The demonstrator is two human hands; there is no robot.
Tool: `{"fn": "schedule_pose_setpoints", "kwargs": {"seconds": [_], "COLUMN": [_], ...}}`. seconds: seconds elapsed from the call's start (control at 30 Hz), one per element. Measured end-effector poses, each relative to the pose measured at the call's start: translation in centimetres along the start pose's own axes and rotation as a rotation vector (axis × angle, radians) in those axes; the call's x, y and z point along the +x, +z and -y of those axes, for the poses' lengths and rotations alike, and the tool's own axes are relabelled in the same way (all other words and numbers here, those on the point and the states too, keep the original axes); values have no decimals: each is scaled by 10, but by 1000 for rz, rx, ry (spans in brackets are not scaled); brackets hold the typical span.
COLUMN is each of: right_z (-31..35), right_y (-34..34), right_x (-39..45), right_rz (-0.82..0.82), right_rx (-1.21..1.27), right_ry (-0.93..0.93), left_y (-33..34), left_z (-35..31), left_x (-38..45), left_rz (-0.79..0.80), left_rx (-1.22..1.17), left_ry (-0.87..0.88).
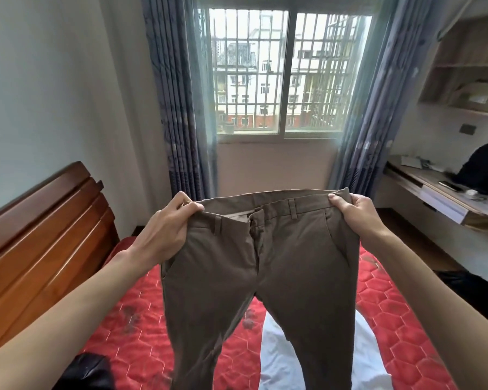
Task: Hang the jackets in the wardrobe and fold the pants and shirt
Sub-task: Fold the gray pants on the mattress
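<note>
Bedroom setting: barred window [285,77] on the far wall between blue-grey patterned curtains [181,108], dark wooden headboard [40,235] at left, bed with a red quilted hexagon-pattern mattress cover [130,342] filling the near ground.

Brown cotton trousers [265,277] are held up in the air over the bed, front facing the camera, waistband level, fly partly open, both legs hanging straight down and out of view at the bottom edge. Left hand [164,229] pinches the left end of the waistband, thumb on the front, fingers curled behind. Right hand [355,212] grips the right end the same way, fingers wrapped over the top edge.

White garment [279,361], possibly the shirt, lies flat on the bed directly under the right trouser leg. Black fabric item [88,372] sits at the near left corner; cannot tell what it is.

Judgement: fold of the trousers has not begun.

Risks from here:
- Laying the trousers straight down would put them on top of the white garment, creasing it or tangling the two.
- Legs hang slightly apart; bringing them together carelessly would misalign the seams, so the fold comes out crooked.
- Grip is at the waistband corners only; loosening one side drops that half into a heap.
- Open fly could bunch inside the fold.
</note>
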State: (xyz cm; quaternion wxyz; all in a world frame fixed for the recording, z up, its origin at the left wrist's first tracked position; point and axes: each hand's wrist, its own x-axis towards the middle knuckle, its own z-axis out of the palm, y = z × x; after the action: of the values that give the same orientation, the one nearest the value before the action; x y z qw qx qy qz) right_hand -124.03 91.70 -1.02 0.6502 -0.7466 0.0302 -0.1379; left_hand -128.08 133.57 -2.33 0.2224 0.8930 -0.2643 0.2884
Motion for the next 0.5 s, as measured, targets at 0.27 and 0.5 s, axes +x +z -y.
{"fn": "schedule_pose_setpoints", "kwargs": {"seconds": [0.27, 0.5], "right_z": [-5, -1], "right_y": [-9, -18], "right_x": [2, 4], "right_rz": [9, -59], "right_rx": [1, 20], "right_ry": [85, 91], "left_y": [-1, 4], "left_z": [-15, -6], "left_x": [1, 11], "left_rz": [19, -69], "left_rx": [78, -538], "left_ry": [95, -295]}}
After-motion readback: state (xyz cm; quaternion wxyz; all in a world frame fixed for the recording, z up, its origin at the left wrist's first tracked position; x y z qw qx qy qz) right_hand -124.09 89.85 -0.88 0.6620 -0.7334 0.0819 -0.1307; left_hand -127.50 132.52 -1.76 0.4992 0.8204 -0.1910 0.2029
